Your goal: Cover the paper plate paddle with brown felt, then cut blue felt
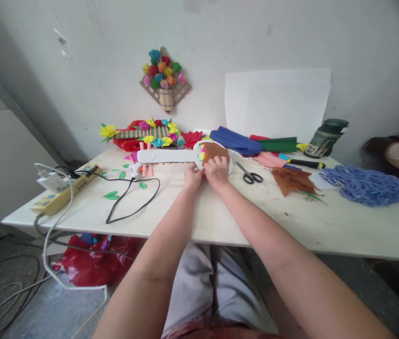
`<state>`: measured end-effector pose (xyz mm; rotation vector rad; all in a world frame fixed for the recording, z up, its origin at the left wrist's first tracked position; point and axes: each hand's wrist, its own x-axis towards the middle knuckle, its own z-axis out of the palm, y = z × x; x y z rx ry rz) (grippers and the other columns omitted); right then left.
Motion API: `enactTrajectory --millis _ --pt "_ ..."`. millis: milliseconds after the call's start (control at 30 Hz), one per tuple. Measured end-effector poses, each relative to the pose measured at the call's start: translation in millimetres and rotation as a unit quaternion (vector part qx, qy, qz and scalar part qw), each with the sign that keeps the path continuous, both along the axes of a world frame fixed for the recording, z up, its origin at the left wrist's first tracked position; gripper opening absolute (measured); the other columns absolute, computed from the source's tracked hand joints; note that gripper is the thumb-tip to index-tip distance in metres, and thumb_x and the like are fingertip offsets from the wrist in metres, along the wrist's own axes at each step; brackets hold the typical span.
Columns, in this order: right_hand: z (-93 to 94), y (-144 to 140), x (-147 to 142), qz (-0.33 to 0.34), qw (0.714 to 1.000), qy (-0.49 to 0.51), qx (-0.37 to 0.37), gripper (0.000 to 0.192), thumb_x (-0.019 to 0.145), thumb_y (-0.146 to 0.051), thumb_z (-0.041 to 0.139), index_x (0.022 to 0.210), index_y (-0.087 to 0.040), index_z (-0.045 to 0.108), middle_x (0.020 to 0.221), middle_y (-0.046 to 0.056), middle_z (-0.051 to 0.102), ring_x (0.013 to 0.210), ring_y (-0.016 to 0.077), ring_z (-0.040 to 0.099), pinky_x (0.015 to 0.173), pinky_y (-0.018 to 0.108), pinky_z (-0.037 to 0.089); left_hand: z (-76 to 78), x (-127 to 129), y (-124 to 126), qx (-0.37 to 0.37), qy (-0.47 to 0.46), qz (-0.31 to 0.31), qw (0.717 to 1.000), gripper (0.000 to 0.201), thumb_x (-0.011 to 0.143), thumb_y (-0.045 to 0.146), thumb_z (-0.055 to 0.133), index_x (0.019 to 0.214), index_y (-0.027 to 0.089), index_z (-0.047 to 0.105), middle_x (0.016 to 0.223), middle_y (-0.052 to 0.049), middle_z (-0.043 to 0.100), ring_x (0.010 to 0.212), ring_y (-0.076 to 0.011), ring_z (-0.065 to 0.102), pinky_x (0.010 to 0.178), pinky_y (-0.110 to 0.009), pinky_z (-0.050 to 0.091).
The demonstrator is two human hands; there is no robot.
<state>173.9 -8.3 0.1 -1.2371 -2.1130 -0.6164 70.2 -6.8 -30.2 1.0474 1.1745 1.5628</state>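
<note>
I can read no writing from here: the label on the dark green bottle point(325, 137) at the table's far edge is too small and blurred to make out. My two hands meet near the middle of the table point(220, 221), toward its far edge. The right hand point(217, 170) has its fingers curled down over the near edge of a brown piece of felt point(214, 151), pinching it; the left hand point(194, 178) sits just beside it, fingers bent at the same edge, though I cannot tell whether it really grips. The brown piece looks soft and matte, roughly fan-shaped, and lies on a white plate point(230, 165) with small bright scraps showing at its left side. A long white lamp bar point(166, 156) runs to the left of the plate. Black-handled scissors point(250, 174) lie just right of the plate, and more brown scraps point(293, 180) beyond them. A yellow power strip point(63, 190) sits at the left edge.
</note>
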Motion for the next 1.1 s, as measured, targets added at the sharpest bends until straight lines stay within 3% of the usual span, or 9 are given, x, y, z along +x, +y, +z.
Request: enactTrajectory --millis 233,567,833,1100 --pt "1.4 2 0 0.019 1.000 -0.004 -0.014 0.034 0.090 -0.013 0.038 0.072 -0.020 0.066 0.074 0.010 0.059 0.081 0.0229 0.045 0.076 0.039 0.028 -0.3 -1 0 0.006 -0.012 0.002 1.000 0.028 0.060 0.018 0.073 0.086 0.017 0.065 0.055 0.000 0.063 0.057 -0.0175 0.060 0.055 -0.027 0.049" --pt "0.9 4 -2 0.004 1.000 -0.016 0.003 0.037 0.089 -0.011 0.035 0.071 -0.020 0.066 0.074 0.010 0.059 0.079 0.0220 0.045 0.074 0.038 0.029 3.7 5 -4 0.007 0.019 0.007 1.000 0.030 0.063 0.017 0.067 0.093 0.014 0.065 0.050 0.004 0.057 0.044 -0.0104 0.050 0.047 -0.021 0.043" --pt "-2.5 9 -2 -0.014 0.999 -0.029 0.021 0.036 0.088 -0.009 0.035 0.071 -0.018 0.065 0.072 0.009 0.058 0.076 0.0208 0.043 0.071 0.037 0.029 2.4 7 -1 0.010 0.021 0.020 1.000 0.028 0.061 0.018 0.069 0.089 0.015 0.067 0.049 0.003 0.056 0.051 -0.0127 0.055 0.051 -0.022 0.045" --pt "-6.5 11 -2 -0.016 0.999 -0.012 0.030 0.034 0.088 -0.009 0.035 0.071 -0.017 0.064 0.071 0.009 0.057 0.076 0.0209 0.043 0.071 0.037 0.027 3.5 9 -2 0.013 0.015 0.019 1.000 0.025 0.060 0.015 0.067 0.085 0.013 0.066 0.044 0.006 0.051 0.040 -0.0066 0.043 0.043 -0.017 0.034"
